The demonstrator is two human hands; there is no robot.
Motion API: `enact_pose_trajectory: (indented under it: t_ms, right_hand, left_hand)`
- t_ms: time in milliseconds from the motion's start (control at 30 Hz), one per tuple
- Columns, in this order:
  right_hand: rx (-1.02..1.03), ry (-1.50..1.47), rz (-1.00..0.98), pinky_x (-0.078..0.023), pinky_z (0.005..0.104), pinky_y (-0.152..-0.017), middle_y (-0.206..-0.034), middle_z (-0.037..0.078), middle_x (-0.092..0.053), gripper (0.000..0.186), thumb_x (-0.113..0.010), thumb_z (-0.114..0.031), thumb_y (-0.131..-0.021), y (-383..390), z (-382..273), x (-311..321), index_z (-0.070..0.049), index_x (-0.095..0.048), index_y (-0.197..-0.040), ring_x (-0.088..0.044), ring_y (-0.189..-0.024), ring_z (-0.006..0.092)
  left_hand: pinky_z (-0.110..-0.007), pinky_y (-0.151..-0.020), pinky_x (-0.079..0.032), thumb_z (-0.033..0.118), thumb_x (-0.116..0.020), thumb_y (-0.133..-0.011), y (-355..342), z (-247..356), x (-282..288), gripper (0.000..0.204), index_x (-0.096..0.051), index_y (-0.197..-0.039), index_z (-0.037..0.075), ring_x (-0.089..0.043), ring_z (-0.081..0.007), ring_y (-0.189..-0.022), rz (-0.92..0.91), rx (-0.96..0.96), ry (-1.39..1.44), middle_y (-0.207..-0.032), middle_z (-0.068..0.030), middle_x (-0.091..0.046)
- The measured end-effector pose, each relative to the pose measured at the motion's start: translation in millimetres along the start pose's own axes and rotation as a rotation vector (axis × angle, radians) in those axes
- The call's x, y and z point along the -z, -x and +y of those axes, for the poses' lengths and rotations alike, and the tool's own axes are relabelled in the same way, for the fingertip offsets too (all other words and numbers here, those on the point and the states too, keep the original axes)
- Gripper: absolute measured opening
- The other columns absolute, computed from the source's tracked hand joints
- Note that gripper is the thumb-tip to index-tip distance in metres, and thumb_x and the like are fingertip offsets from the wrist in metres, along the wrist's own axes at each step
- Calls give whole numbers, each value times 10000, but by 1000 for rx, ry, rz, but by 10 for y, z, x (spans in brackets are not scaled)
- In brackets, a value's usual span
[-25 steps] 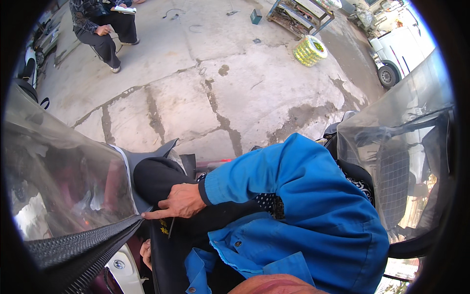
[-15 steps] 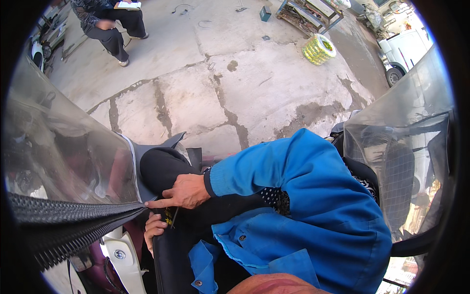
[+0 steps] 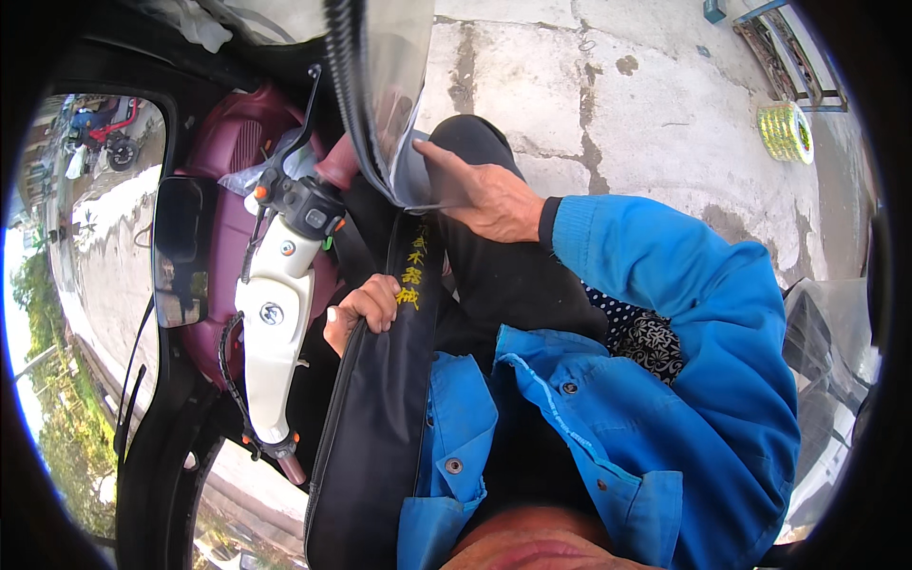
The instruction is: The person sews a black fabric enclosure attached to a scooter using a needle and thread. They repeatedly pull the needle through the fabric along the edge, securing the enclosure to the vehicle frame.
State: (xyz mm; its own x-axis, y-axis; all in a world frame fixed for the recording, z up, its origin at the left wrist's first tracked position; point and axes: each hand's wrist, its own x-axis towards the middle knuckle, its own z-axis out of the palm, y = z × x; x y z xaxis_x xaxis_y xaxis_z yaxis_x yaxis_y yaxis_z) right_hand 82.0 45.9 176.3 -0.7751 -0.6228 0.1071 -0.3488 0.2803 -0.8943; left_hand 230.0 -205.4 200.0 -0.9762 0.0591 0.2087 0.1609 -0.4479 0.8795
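Observation:
My right hand [image 3: 489,201], with the arm in a blue sleeve, grips the lower edge of a clear plastic door flap [image 3: 404,95]. One digit stretches along the plastic, and some fingertips are hidden by it. A black zipper [image 3: 351,104] runs along the flap's edge. A long black bag [image 3: 375,427] with yellow lettering lies upright along my lap. My left hand [image 3: 364,312] curls its fingers over the bag's side, just below the flap's corner. My left forearm is hidden behind the bag.
Left of the bag are a white handlebar cover [image 3: 275,318], a maroon front panel [image 3: 211,228] and a dark mirror [image 3: 182,249]. A glossy yellow-green wrapped ring [image 3: 785,133] stands on the concrete floor [image 3: 684,114] by a metal rack [image 3: 784,47].
The view has swung left, bringing the handlebar fully into sight, while a seated person has left it. My right hand has gone from pointing at the flap's corner to gripping its edge.

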Motion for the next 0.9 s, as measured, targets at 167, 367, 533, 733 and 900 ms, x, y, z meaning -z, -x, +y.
enact_pose_trajectory:
  t_ms: [167,367,533,733,900]
  right_hand:
    - [-90,-21,-24,-544,548,-864,-1003,278,-751,901,-705,-73,-969,-21,-19,73,-189,-247,-1737,-705,-972,504]
    - [-140,-31,3,-548,507,-944,-1069,267,-757,853,-704,-76,-978,-53,6,164,-174,-304,-1725,-712,-1027,486]
    - [-113,32,31,-551,497,-962,-1084,268,-759,751,-705,-122,-990,-94,118,167,-86,-372,-1663,-712,-1037,488]
    - [-98,62,-13,-550,502,-965,-1104,292,-750,743,-692,-134,-1001,-105,164,179,-66,-361,-1663,-714,-1043,489]
    - [-63,29,16,-541,514,-969,-1114,320,-737,751,-696,-128,-999,-145,102,153,-69,-354,-1666,-710,-1051,505]
  left_hand:
    - [-419,-909,-413,433,-211,-1141,-95,185,28,608,-533,-725,129,-516,-212,-713,-82,-10,19,-719,-56,-589]
    - [-431,-966,-410,460,-186,-1153,-223,621,111,626,-561,-770,137,-547,-209,-782,-187,50,85,-768,-66,-610]
    - [-444,-1056,-383,493,-141,-1176,-323,977,48,625,-558,-865,147,-568,-214,-857,-370,190,105,-856,-50,-602]
    - [-412,-1044,-390,541,-152,-1175,-280,937,-200,653,-523,-804,151,-536,-196,-819,-166,370,-9,-771,-30,-566]
    - [-390,-1000,-417,609,-106,-1158,-182,914,-313,754,-531,-727,160,-543,-187,-746,-157,378,0,-694,-15,-559]
